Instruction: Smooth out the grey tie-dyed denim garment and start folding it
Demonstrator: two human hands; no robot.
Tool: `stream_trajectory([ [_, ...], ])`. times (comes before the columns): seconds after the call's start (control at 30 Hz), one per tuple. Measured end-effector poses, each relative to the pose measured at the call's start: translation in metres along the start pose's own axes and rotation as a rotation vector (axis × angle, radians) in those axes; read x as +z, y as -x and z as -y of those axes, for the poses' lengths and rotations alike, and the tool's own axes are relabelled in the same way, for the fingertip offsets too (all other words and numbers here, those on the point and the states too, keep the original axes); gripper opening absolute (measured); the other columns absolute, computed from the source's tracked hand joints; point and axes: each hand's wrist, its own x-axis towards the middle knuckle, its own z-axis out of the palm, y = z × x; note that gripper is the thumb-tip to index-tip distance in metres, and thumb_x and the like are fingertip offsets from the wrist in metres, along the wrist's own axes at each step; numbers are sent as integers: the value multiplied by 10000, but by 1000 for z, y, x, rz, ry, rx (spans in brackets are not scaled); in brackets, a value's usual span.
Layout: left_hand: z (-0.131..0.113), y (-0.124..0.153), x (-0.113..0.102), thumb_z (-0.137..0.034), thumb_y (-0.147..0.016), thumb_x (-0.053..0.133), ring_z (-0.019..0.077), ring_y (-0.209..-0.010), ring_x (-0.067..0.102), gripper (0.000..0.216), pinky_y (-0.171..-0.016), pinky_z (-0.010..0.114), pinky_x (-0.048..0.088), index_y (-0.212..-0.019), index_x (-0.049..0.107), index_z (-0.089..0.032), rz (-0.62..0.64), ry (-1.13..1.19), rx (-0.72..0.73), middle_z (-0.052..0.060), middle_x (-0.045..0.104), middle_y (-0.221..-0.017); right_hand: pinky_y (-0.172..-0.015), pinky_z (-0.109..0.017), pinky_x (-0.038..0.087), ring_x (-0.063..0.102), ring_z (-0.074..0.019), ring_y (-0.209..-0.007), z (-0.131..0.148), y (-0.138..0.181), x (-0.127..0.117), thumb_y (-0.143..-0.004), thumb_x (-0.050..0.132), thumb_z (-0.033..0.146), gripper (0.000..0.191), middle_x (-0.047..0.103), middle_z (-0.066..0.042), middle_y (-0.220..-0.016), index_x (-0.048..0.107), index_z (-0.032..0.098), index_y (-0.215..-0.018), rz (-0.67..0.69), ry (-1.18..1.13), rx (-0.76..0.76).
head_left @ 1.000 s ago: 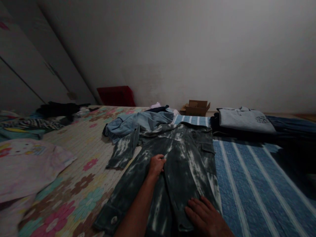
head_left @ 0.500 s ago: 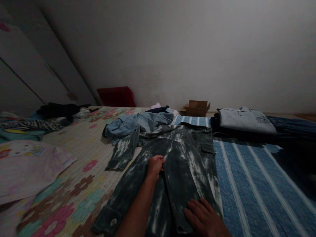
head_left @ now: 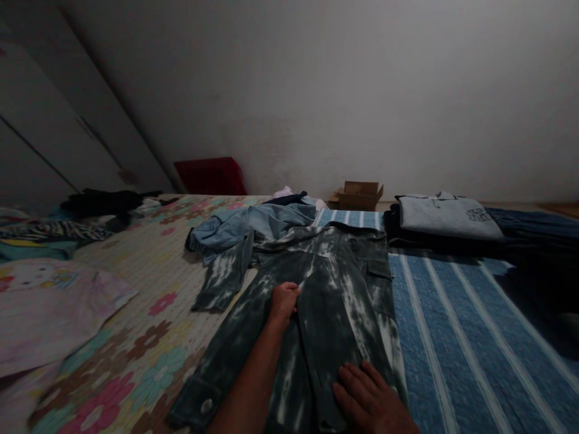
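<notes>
Head cam: 2 hands [head_left: 283, 301] touch 1 dk garment [head_left: 323, 319].

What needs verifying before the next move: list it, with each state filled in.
1. Left hand gripping the dark mottled garment: ok, fingers curled on its fabric.
2. Right hand on the same garment: ok, laid over it near the bottom edge of the view.
3. Garment apart from the light-blue denim: cannot tell, they overlap in this view.
4. Garment apart from the pink garment: ok, flowered cover shows between.
5. Garment's near end in full view: not ok, the frame cuts it off.
</notes>
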Motion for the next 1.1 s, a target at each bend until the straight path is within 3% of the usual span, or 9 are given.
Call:
stream_trajectory([
  [0.17, -3, -1, 1, -103, -760, 612, 146, -689, 636, 175, -601, 206, 450, -919, 675, -137, -40, -204, 111, 47, 690, -769, -1011, -380, 387, 586, -216, -1054, 1, 1, -9, -860, 568, 450, 354, 689, -75, -1066, 593, 201, -1110, 126, -58, 40],
  [0.37, -8, 12, 3, -139, -820, 593, 215, -966, 628, 235, -837, 266, 432, -1046, 652, -164, -50, -417, 222, 104, 695, -981, -1024, -408, 392, 544, -251, -1159, 2, 2, -19, -830, 573, 546, 547, 634, -104, -1224, 536, 205, -1257, 372, -140, 64],
  [0.47, -12, 24, 2, -181, -865, 530, 254, -1027, 605, 252, -870, 315, 436, -1098, 623, -158, -97, -630, 310, 130, 658, -1066, -1039, -422, 380, 525, -258, -1192, 3, 4, -20, -831, 574, 546, 568, 617, -112, -1254, 520, 203, -1281, 397, -155, 84],
  [0.6, -14, 40, 5, -205, -869, 507, 288, -1206, 497, 289, -971, 375, 412, -1135, 601, -146, -164, -914, 533, 160, 537, -1309, -1039, -411, 383, 537, -251, -1178, 1, 4, -21, -836, 576, 554, 557, 629, -107, -1235, 533, 200, -1263, 362, -144, 61],
  [0.73, -5, 54, 19, -336, -886, 523, 304, -1416, 226, 487, -1119, 447, 256, -1315, 493, -110, 2, -941, 675, 174, 305, -1518, -1030, -385, 390, 564, -230, -1138, -3, 1, -22, -864, 542, 550, 509, 653, -94, -1192, 557, 193, -1225, 289, -123, 15],
  [0.87, 8, 61, 32, -513, -911, 427, 312, -1443, 110, 686, -1151, 480, 166, -1431, 355, -71, 193, -921, 620, 193, 185, -1554, -1037, -380, 380, 571, -225, -1123, -3, 1, -22, -874, 508, 576, 506, 663, -87, -1169, 571, 197, -1203, 255, -108, 32],
  [1.1, 7, 59, 31, -522, -929, 363, 294, -1448, 73, 694, -1159, 465, 132, -1464, 304, -84, 243, -932, 586, 172, 132, -1566, -992, -363, 430, 575, -225, -1125, -8, 1, -23, -875, 522, 559, 504, 652, -85, -1197, 553, 194, -1220, 323, -139, 3],
])
